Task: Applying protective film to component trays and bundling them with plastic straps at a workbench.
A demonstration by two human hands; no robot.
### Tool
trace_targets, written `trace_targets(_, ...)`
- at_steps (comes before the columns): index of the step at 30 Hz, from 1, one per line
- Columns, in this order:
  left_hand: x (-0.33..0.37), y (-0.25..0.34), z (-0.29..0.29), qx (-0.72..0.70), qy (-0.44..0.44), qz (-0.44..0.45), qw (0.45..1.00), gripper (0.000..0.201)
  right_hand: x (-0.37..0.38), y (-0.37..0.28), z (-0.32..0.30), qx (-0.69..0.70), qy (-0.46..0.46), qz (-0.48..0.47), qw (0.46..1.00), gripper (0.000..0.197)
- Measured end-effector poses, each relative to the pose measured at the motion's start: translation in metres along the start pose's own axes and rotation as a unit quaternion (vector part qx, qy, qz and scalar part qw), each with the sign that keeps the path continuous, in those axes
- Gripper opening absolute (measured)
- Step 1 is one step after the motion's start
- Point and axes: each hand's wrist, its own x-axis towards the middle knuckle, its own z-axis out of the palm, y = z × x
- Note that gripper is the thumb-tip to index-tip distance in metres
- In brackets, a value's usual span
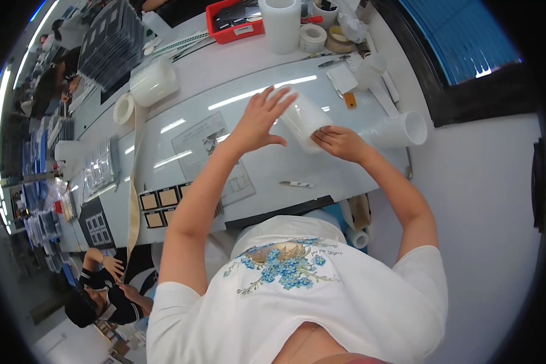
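A roll of clear, whitish plastic film (307, 120) is tilted over the glass-topped table (273, 161). My right hand (341, 144) pinches its lower right end, thumb and fingers at the rim. Beside the roll's upper left end is my left hand (262, 119), fingers spread and thumb apart; whether its fingertips touch the film I cannot tell. A utility knife (296, 184) lies on the table below the roll. To the left lies a clear sheet with printed drawings (239, 176).
Another film roll (403, 130) lies right of my right hand. Tall white roll (280, 27), red bin (233, 27) and tape rolls (312, 37) stand at the back. Far left are a white roll (155, 82) and beige strip (134, 194). A co-worker (112, 291) sits lower left.
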Motion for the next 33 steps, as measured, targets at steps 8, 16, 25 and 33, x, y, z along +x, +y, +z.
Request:
trace_targets(8, 0.048, -0.011, 0.029, -0.008, -0.051, 0.109, 0.993, 0.022, -0.012, 0.01, 0.004, 0.098, -0.061, 0.021, 0.993, 0.043)
trace_targets(16, -0.014, 0.015, 0.043, 0.098, 0.008, 0.074, 0.992, 0.005, -0.002, 0.005, 0.048, 0.77, 0.003, 0.487, 0.412, 0.046)
trace_targets(25, -0.119, 0.034, 0.065, 0.053, -0.029, -0.185, 0.981, 0.01, 0.165, 0.093, 0.165, 0.825, 0.102, 0.544, 0.109, 0.03)
trace_targets(33, -0.131, 0.071, 0.121, -0.001, 0.024, -0.198, 0.98, 0.011, 0.247, 0.18, 0.238, 0.666, 0.072, 0.586, 0.456, 0.092)
